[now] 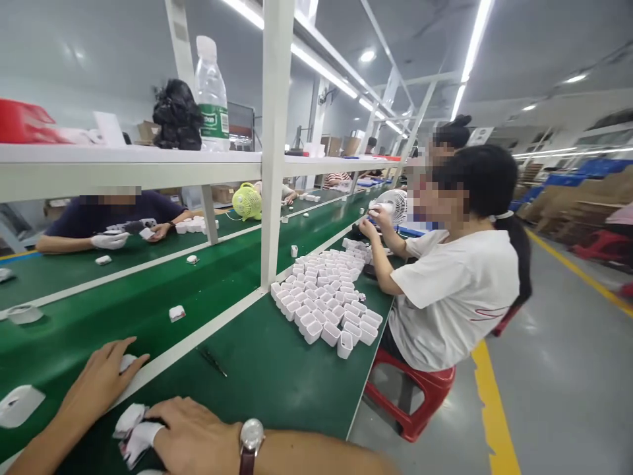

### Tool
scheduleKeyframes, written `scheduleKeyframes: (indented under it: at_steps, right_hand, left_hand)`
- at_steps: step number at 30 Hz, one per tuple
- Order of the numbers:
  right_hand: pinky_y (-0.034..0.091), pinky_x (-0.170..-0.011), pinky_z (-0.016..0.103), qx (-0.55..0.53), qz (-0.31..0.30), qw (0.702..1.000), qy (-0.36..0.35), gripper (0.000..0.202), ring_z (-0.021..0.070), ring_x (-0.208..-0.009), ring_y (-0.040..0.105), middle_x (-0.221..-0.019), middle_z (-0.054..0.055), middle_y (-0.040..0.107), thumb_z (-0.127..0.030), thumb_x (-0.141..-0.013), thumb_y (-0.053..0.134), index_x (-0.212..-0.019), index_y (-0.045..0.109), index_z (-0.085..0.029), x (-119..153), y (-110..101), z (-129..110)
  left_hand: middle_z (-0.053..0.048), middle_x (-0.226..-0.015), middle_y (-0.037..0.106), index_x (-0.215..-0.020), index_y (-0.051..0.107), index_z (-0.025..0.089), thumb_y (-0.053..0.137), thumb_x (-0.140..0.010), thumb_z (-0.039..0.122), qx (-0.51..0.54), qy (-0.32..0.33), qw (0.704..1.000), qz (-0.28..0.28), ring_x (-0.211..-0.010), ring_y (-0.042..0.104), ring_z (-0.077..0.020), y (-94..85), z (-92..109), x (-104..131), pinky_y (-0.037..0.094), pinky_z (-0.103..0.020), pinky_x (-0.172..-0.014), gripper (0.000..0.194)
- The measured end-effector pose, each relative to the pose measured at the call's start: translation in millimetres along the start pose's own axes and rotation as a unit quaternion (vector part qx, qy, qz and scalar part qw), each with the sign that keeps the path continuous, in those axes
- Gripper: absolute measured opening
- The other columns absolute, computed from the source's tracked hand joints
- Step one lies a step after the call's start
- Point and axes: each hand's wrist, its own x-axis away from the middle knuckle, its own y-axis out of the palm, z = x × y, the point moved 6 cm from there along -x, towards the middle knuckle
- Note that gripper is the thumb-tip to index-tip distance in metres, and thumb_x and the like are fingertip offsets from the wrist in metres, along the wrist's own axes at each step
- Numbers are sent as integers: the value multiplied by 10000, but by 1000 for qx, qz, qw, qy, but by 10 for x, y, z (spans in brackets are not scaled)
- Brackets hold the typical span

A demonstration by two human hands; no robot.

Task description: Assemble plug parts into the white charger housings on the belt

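Observation:
My left hand is over the belt's near edge, its fingers and thumb closed around a small white piece, which they partly cover. My right hand, below a wristwatch, lies low over the near bench. Its fingers are bent against a white piece with dark reddish patches, their tips partly hidden. Touching that piece is another crumpled-looking white piece. A dark pair of tweezers lies on the green bench beyond my right hand.
Many white plastic cups stand grouped on the bench ahead. A white post rises beside the green belt, which carries scattered white pieces. One co-worker sits at right on a red stool; another person works opposite.

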Motion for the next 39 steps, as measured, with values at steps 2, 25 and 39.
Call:
scheduleKeyframes:
  at_steps: [2, 25, 39]
  right_hand:
    - [544, -984, 364, 7, 4, 1000, -5, 489, 279, -1159, 638, -1427, 139, 574, -480, -946, 679, -1308, 554, -175, 3, -12, -1]
    - [523, -1006, 384, -110, 123, 986, 12, 380, 248, -1137, 631, -1324, 108, 627, -235, -939, 650, -1308, 561, -225, 26, -147, 12]
    - [514, -1043, 377, -63, 126, 990, 0, 265, 253, -1168, 641, -1263, 104, 695, -342, -971, 635, -1192, 654, -197, -37, -79, -60]
  left_hand:
    - [-144, -1141, 727, -1177, 684, 231, 426, -858, 626, -9, 2, 1000, -2, -1182, 645, -420, 134, 155, -219, 561, -539, -969, 570]
    - [-50, -1166, 700, -1140, 710, 267, 428, -1028, 419, 64, 35, 985, -158, -1009, 688, -226, -113, 1160, -357, 535, -317, -891, 339]
    - [-102, -1125, 763, -1209, 733, 251, 496, -1000, 488, 89, 135, 964, -214, -977, 720, -285, -419, 1875, -244, 555, -369, -875, 395]
